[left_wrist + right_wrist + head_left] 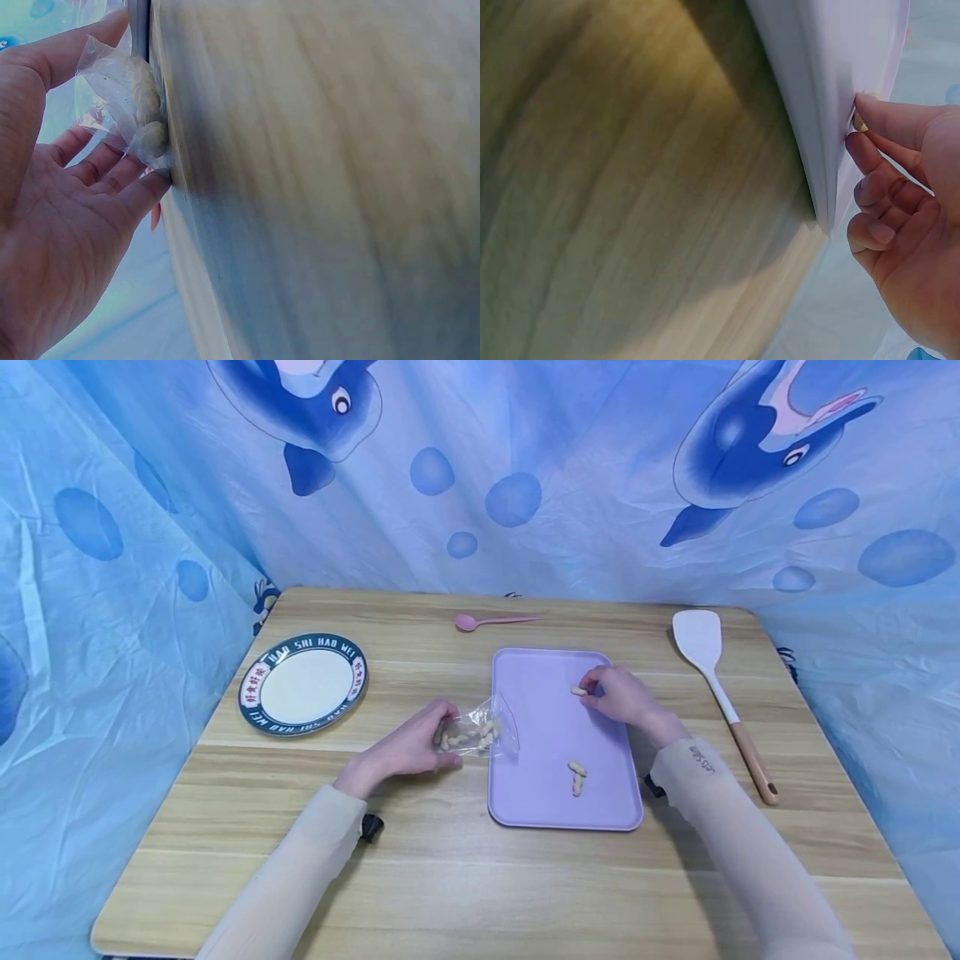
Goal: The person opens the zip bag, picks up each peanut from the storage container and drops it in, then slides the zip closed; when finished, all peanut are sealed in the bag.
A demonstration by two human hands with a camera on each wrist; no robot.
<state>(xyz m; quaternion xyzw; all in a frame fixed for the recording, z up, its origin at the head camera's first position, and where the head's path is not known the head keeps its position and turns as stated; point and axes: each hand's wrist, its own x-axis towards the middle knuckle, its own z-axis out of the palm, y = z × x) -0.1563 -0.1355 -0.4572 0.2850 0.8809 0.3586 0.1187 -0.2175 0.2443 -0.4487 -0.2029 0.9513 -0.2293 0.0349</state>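
A clear plastic bag of unshelled peanuts lies with its mouth over the left rim of a purple tray. My left hand holds the bag's closed end, thumb on one side and fingers on the other. In the left wrist view, peanuts show through the plastic beside the left hand. Over the tray's upper right part, my right hand pinches a peanut between thumb and fingertips. The right wrist view shows that peanut mostly hidden by the right hand. Two more peanuts touch lower on the tray.
Left of the bag sits a white plate with a dark patterned rim. A pink spoon lies behind the tray. To the right is a white spatula with a wooden handle. Blue dolphin-print curtains surround the wooden table.
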